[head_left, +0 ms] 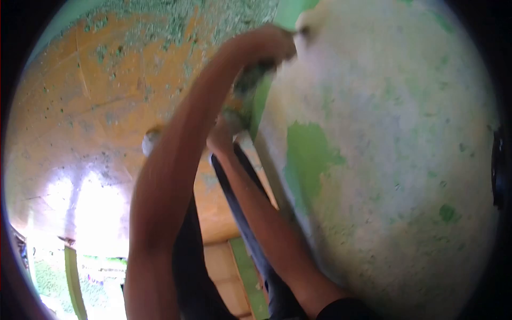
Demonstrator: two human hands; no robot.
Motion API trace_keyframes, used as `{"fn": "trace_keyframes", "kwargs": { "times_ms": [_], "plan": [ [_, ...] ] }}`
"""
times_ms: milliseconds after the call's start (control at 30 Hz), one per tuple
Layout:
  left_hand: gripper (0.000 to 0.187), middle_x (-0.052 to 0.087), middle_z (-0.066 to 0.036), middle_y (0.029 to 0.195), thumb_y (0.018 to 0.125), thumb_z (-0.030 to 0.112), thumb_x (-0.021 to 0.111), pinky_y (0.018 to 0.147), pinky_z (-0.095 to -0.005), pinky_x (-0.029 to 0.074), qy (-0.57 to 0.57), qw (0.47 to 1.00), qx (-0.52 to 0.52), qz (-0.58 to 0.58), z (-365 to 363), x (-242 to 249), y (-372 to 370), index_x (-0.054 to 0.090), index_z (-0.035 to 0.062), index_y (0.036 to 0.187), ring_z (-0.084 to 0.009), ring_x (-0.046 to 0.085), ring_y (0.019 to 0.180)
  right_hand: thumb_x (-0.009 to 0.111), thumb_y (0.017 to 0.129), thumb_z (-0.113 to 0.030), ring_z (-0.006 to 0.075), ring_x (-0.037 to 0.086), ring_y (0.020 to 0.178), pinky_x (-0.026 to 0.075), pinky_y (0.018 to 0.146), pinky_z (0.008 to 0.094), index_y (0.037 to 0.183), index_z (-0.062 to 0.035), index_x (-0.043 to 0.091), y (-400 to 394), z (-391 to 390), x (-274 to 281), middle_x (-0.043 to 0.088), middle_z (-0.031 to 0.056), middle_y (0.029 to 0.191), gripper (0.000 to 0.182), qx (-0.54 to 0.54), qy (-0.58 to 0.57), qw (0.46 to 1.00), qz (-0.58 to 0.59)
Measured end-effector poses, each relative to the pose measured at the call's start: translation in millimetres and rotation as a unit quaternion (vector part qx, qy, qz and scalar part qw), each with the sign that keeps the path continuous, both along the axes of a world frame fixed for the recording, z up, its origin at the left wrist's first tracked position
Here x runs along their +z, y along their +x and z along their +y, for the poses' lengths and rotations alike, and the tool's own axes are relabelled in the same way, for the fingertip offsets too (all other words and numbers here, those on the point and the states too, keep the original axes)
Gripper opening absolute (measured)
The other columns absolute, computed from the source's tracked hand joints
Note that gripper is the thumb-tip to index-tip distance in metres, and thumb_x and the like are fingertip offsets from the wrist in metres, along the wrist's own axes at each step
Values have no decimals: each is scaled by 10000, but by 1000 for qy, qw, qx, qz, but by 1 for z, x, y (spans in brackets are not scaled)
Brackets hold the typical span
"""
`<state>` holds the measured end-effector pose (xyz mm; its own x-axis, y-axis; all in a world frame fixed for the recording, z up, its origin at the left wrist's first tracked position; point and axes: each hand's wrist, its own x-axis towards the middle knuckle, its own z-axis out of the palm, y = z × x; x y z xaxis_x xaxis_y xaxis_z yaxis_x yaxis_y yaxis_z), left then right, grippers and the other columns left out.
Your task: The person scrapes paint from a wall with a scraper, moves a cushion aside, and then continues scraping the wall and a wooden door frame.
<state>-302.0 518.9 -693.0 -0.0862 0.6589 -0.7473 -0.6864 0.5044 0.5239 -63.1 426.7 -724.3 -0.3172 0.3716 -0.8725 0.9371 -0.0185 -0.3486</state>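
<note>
My left hand reaches across to the pale wall at the top centre. Its fingers are closed on something small with a dark end, blurred, at the wall's surface. Lower down, my right hand hangs in front of my legs; motion blur hides its fingers and anything in them. Green paint patches show on the wall, with bare whitish areas around them.
Green flakes lie scattered over the orange-brown floor. My dark trouser legs and a pale shoe are below my arms. Bright light glares off the floor at the left. A green strip crosses the bottom.
</note>
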Motion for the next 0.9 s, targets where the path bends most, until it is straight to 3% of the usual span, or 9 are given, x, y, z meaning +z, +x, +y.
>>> {"fn": "trace_keyframes", "kwargs": {
  "times_ms": [100,233,333,433,533,600,667,733,900],
  "plan": [
    [544,546,-47,619,731,56,598,409,-307,457,-69,995,-74,16,16,-36,-9,524,-79,1252,-114,500,457,538,852,-167,358,654,836,477,748,461,1000,6,531,-8,-3,12,649,196,828,228,-17,-43,996,-79],
    [506,561,-52,639,752,81,617,412,-302,463,55,993,52,95,-11,18,18,555,-53,1236,-117,513,452,539,863,-183,360,655,845,477,745,466,993,20,530,13,4,-13,649,201,848,241,284,125,937,158],
    [457,561,-69,631,747,82,610,402,-313,444,33,998,43,33,-9,3,10,576,-63,1179,-139,517,449,533,871,-183,357,657,807,484,715,454,1014,25,536,0,1,-5,650,198,851,252,49,-38,998,31],
    [459,557,-71,634,752,97,624,413,-319,446,-46,998,-23,34,13,-71,8,579,-57,1182,-151,509,445,538,871,-179,354,657,767,484,683,443,1036,33,537,9,-24,-12,649,200,831,269,88,102,991,3],
    [415,561,-66,656,778,147,642,429,-317,447,-97,965,-241,46,-13,-83,21,587,-52,1138,-160,513,449,556,868,-184,337,660,741,489,681,423,1067,32,535,-10,4,44,646,195,820,294,71,-23,996,40],
    [433,536,-43,650,815,205,644,434,-300,438,-48,990,-2,134,-62,-74,41,573,-6,1186,-139,499,458,574,862,-183,291,661,762,496,697,400,1047,27,543,-21,9,75,652,174,830,282,10,-41,999,-12],
    [477,496,-15,642,866,247,617,437,-277,433,-84,990,99,-56,-121,-41,41,529,65,1298,-113,475,473,592,856,-183,244,662,783,504,712,378,1027,21,550,-13,10,91,657,153,839,270,-50,-66,995,-65],
    [598,442,2,655,912,253,535,478,-264,442,-173,977,97,-79,-185,-32,44,336,168,1469,-109,444,517,567,867,-115,194,648,741,508,671,335,994,24,530,7,8,90,647,138,850,192,34,5,998,-51],
    [598,443,-8,696,926,226,517,472,-252,432,-275,960,52,-13,-287,-24,67,303,166,1481,-97,440,519,536,886,-65,163,643,738,525,662,309,1013,42,518,17,-9,112,643,120,842,166,-53,-77,994,-58]
  ]
}}
